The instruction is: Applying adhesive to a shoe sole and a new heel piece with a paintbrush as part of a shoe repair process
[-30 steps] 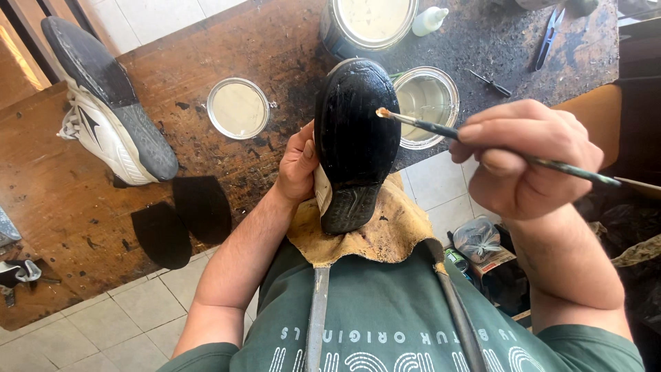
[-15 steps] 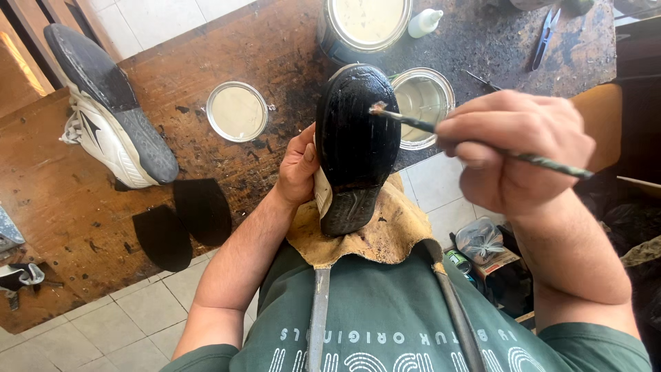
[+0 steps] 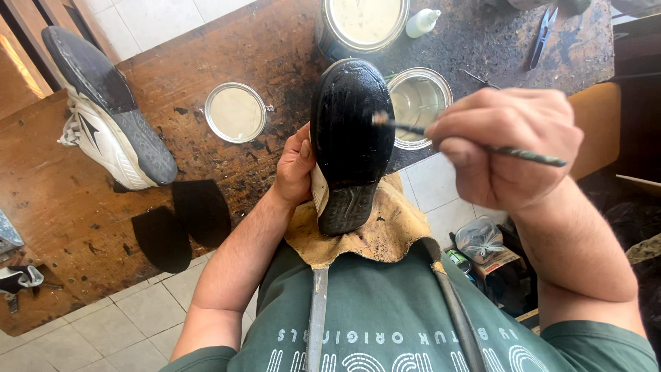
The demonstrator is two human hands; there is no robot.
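Brush (image 3: 475, 140) tip shifted left across shoe (image 3: 350, 138) sole since earlier frame, right hand (image 3: 506, 145) closer to shoe now. Right hand closed round brush handle, bristles on upturned sole, likely spreading glue. Left hand (image 3: 295, 165) clasps shoe's side, bracing it sole-up on tan apron (image 3: 385, 231) at lap. Beyond, on surface (image 3: 261, 48): open tin (image 3: 420, 103) just behind shoe, handy for dipping; lid (image 3: 235, 112); two black cutouts (image 3: 182, 224); white sneaker (image 3: 107, 110) far left.

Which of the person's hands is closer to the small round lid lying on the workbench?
Left. The left hand grips the shoe's side, just right of the lid. The right hand holds a brush beyond the shoe, farther away.
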